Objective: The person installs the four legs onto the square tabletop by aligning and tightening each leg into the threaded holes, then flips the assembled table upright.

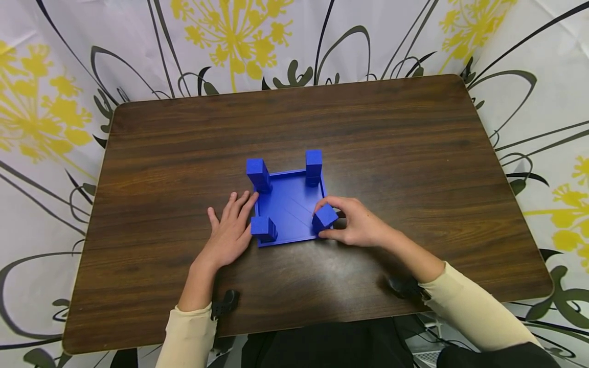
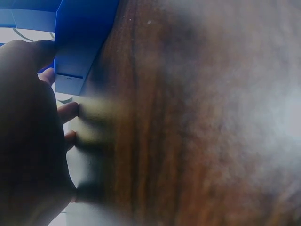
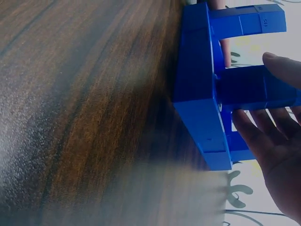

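A shallow blue square tray (image 1: 290,207) with a raised rim lies on the table, a blue post standing at each corner. My right hand (image 1: 363,223) grips the near right post (image 1: 324,217) between thumb and fingers. That post is turned at an angle compared with the others; in the right wrist view its lower end (image 3: 242,89) is right at the tray's corner. My left hand (image 1: 230,231) lies with fingers extended along the tray's left side, fingertips at the rim between the far left post (image 1: 258,175) and near left post (image 1: 263,228).
The far right post (image 1: 314,166) stands upright at its corner. Under everything is a dark wood-grain table (image 1: 414,153) with rounded corners. Behind and beside it hangs white cloth (image 1: 138,30) with yellow and grey plant prints. Each wrist wears a black camera mount (image 1: 225,303).
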Available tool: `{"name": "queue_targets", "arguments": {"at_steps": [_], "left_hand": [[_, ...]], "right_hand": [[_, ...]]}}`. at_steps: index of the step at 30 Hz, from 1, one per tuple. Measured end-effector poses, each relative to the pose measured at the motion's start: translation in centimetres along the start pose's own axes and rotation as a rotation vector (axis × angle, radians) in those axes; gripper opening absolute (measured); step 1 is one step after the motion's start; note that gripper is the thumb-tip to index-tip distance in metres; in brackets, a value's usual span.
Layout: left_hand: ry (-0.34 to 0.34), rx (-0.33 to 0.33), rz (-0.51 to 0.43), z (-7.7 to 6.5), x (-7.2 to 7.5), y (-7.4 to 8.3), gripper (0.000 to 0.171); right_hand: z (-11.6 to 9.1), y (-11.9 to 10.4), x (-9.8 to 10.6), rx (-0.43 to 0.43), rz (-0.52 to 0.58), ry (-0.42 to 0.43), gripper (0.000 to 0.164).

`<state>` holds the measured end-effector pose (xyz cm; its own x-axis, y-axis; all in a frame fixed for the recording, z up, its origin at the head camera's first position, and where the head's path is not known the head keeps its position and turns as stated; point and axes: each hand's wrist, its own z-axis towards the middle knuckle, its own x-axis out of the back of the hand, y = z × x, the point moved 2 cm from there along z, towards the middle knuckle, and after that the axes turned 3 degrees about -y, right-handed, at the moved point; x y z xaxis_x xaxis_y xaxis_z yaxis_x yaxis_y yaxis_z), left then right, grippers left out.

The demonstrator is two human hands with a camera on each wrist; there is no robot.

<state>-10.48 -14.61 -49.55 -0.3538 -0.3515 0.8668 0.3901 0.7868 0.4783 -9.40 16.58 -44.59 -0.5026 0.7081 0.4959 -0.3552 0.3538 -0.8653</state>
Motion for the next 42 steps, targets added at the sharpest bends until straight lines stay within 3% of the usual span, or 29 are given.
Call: {"name": "queue_targets", "arguments": {"at_steps": [27, 34, 42], "left_hand": [[-0.01, 0.01, -0.007, 0.0, 0.0, 0.0, 0.059], [-0.008, -0.001, -0.001, 0.0, 0.0, 0.0, 0.059], [-0.009, 0.004, 0.004, 0.0, 0.0, 0.0, 0.059]], "right_hand": [[0.0, 0.2, -1.3, -0.018, -0.136, 0.221, 0.044], [0.0, 0.2, -1.2, -0.015, -0.146, 0.211, 0.048], [-0.2, 0.2, -0.3, 0.007, -0.144, 0.079, 0.065]]}}
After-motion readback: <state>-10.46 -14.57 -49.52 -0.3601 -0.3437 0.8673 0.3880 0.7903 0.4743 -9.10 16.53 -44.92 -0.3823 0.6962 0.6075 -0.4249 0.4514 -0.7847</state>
